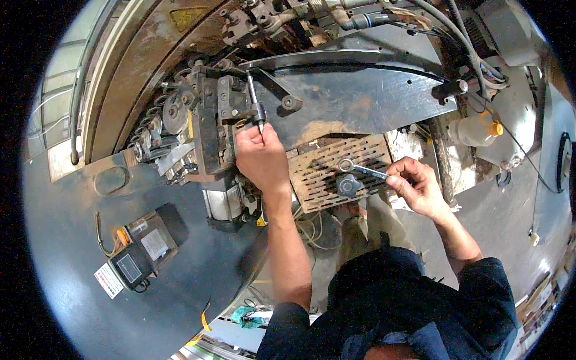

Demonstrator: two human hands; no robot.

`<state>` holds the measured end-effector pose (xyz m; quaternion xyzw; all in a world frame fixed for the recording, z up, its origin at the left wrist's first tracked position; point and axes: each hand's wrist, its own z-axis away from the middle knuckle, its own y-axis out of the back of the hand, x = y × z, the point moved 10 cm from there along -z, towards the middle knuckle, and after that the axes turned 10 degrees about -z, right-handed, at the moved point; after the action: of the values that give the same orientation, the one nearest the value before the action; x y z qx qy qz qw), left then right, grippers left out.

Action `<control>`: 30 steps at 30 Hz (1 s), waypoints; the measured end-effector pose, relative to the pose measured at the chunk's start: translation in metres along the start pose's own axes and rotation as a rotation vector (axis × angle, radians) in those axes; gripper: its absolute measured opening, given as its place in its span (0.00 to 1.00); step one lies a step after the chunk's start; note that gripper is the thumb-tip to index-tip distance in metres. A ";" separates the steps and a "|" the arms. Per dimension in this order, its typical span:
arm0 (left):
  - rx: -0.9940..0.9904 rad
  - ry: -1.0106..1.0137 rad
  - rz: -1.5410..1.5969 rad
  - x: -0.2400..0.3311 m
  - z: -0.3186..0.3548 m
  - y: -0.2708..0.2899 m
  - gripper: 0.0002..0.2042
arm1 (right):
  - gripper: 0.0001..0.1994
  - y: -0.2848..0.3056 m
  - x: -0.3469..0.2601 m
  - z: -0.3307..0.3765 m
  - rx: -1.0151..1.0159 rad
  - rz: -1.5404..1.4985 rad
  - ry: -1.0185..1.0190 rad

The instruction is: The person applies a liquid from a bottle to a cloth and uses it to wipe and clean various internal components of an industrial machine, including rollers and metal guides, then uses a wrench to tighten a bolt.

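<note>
My left hand [262, 157] is closed at the near end of a slim metal rod [252, 90], which has a dark collar [258, 113] around it. The fingers pinch its tip and hide what lies between them. This rod runs along the right side of a dark, greasy machine block [213, 126]. In my right hand [418, 185] is a ring spanner [371, 172], held by one end between thumb and fingers. Its ring end points left, above the slotted metal plate [312, 186] and just beyond a dark star-shaped knob [348, 186].
A curved steel plate [384, 99] spans the machine beyond my hands. Hoses [474, 57] hang at the upper right, near a translucent bottle with a yellow cap [477, 131]. On the dark surface [198, 294] at left lies a black device with a label [129, 270].
</note>
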<state>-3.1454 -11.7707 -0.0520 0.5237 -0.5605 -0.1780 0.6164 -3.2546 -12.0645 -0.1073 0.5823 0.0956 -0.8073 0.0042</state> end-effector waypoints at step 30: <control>0.078 -0.258 -0.219 0.016 0.004 -0.007 0.15 | 0.06 0.044 0.126 0.126 0.385 -0.208 -0.015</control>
<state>-3.1417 -11.7880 -0.0503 0.5778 -0.5810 -0.2879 0.4957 -3.4086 -12.1147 -0.1946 0.5533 -0.0010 -0.8111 -0.1897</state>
